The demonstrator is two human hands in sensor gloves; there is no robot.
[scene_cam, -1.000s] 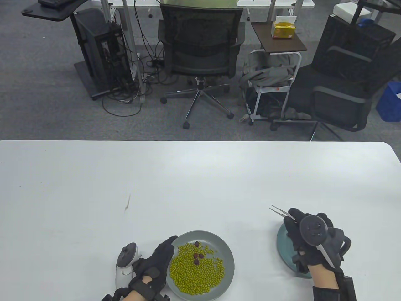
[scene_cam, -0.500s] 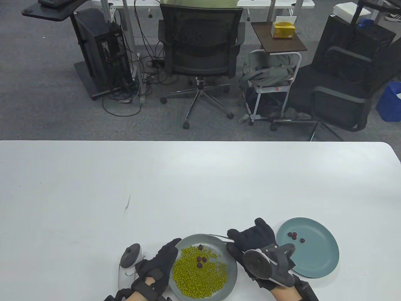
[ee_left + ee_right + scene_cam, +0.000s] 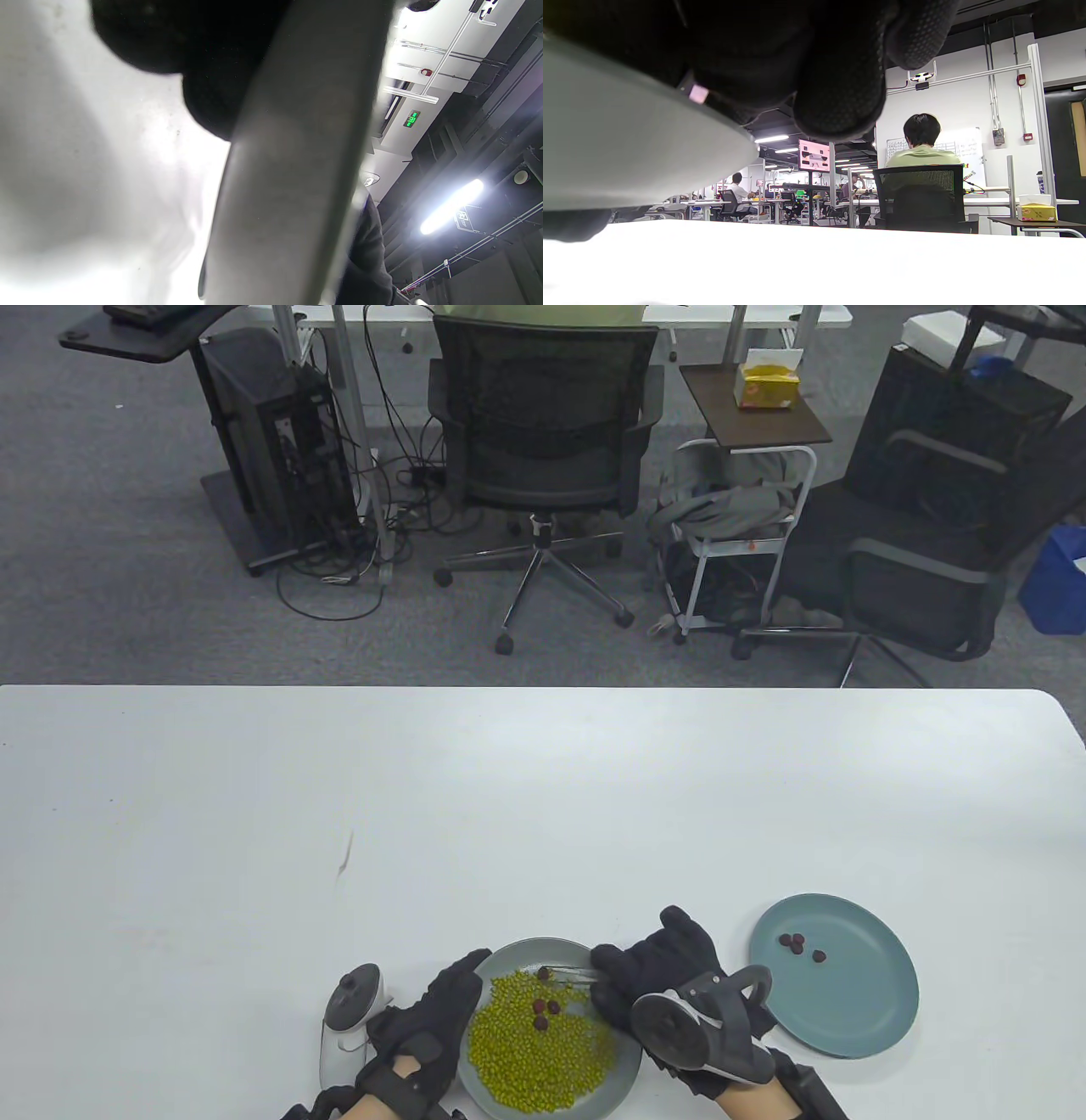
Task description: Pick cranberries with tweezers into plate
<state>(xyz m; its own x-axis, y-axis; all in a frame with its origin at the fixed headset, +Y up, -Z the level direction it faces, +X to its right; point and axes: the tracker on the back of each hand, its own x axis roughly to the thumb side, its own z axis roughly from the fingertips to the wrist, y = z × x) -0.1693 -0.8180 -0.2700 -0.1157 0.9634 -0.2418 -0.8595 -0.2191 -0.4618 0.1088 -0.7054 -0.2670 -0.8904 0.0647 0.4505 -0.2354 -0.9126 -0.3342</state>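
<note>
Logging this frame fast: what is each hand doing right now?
Left hand: rests against the rim of the gray plate, holding nothing.
Right hand: grips the tweezers, tips over the beans near a cranberry.

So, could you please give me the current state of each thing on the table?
Grey plate: holds green beans and four cranberries.
Teal plate: holds three cranberries.
Tweezers: held by right hand, tips at the farthest cranberry.
Left hand: rests on the grey plate's rim.
</note>
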